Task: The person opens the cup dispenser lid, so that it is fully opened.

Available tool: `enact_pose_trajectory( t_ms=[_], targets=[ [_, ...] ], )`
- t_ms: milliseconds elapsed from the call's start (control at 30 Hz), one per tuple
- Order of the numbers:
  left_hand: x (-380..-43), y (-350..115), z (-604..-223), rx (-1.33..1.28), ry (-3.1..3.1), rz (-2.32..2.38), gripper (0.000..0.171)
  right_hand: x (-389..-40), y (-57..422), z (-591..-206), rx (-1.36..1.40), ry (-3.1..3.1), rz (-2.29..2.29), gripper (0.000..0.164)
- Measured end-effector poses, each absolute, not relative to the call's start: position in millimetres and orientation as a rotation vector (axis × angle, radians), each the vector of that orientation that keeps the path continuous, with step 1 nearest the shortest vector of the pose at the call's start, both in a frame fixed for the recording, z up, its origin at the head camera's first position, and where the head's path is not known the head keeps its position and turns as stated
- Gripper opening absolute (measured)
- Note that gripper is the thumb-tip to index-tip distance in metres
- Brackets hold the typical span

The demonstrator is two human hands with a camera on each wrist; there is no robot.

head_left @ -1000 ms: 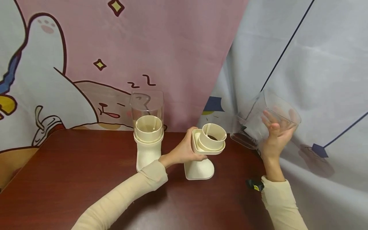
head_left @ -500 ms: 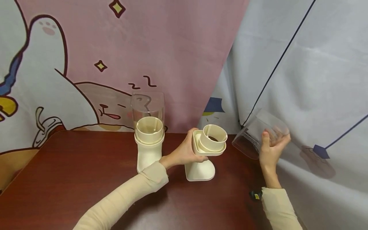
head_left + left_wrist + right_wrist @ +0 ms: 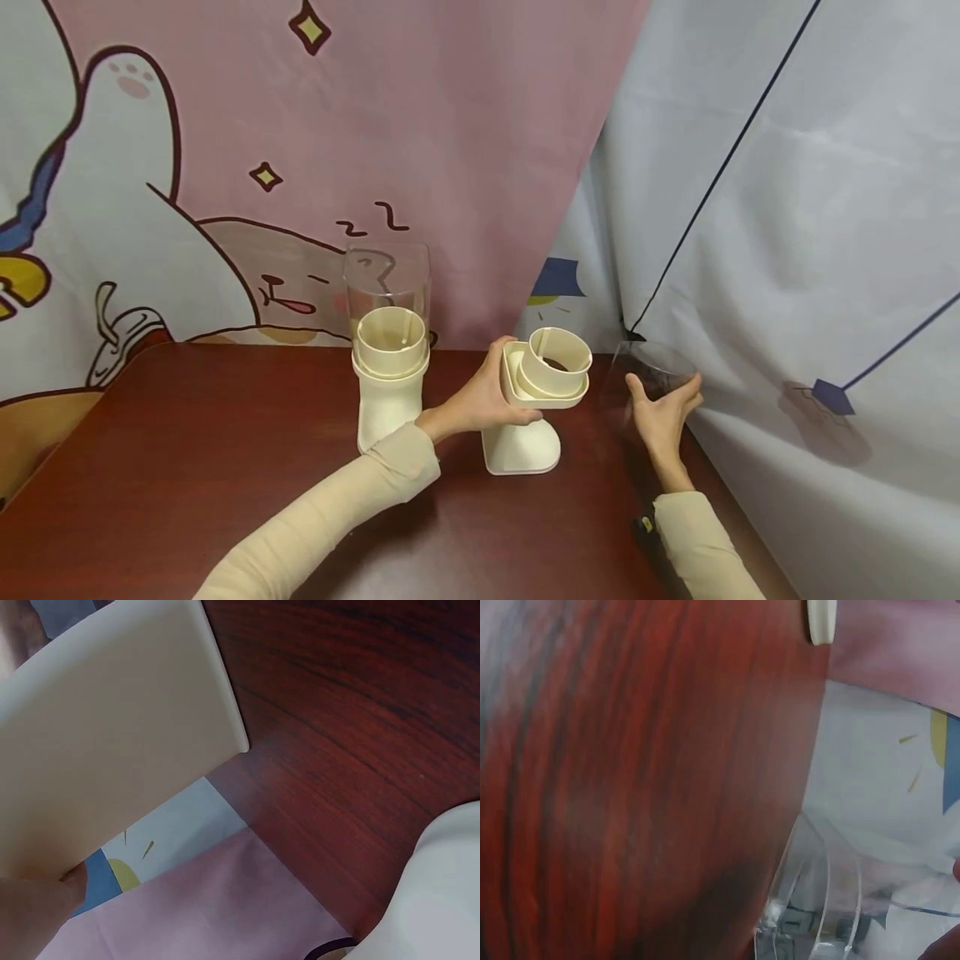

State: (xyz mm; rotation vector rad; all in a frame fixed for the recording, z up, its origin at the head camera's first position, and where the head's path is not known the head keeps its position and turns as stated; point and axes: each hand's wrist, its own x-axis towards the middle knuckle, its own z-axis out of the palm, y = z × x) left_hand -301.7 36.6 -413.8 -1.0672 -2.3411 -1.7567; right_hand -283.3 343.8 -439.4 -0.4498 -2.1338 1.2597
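Observation:
In the head view, my left hand [image 3: 483, 396] grips a cream plastic dispenser stand [image 3: 521, 446] below its round collar, thumb in front. The same stand [image 3: 120, 727] fills much of the left wrist view. At the right, my right hand [image 3: 662, 421] holds a clear plastic container [image 3: 651, 357] by its upper part, thumb on one side and fingers on the other. It looks nearly upright; whether its bottom touches the table cannot be told. The right wrist view catches only part of the clear container [image 3: 817, 900] and some fingertips [image 3: 945, 949].
A second cream stand [image 3: 386, 408] with a clear container [image 3: 386, 271] on top stands left of my left hand. The dark red table [image 3: 225, 467] ends at a printed curtain [image 3: 487, 167]. A small dark item with a yellow mark [image 3: 645, 527] is beside the right sleeve.
My right hand has brought the clear container down and leftward from near the curtain, turning it from tilted to nearly upright. My left hand keeps its grip on the stand.

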Motion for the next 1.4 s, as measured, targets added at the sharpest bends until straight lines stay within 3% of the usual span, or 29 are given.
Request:
enact_pose_trajectory(
  t_ms=[400, 567, 700, 800, 900, 1133, 1400],
  targets=[
    [-302, 35, -415, -1.080, -2.327, -1.733, 0.111, -290, 341, -455, -0.529, -2.058, 1.288, 0.119],
    [-297, 34, -414, -1.007, -2.410, -1.727, 0.122, -284, 341, -453, -0.540, -2.058, 1.268, 0.121],
    [-277, 32, -413, -0.906, -2.432, -1.737, 0.123, -264, 325, -424, -0.319, -1.846, 1.245, 0.088],
    [-249, 35, -409, -0.743, -2.355, -1.831, 0.100, -250, 301, -393, 0.046, -1.698, 1.352, 0.054],
    [-223, 42, -401, -0.583, -2.238, -1.972, 0.078, -250, 275, -370, 0.312, -1.761, 1.587, 0.042],
    [-191, 54, -392, -0.566, -2.255, -2.071, 0.070, -259, 252, -386, 0.404, -2.127, 2.078, 0.085],
    [-200, 70, -387, -0.416, -2.284, -2.084, 0.074, -241, 235, -390, 0.402, -2.124, 2.037, 0.085]
  ],
)
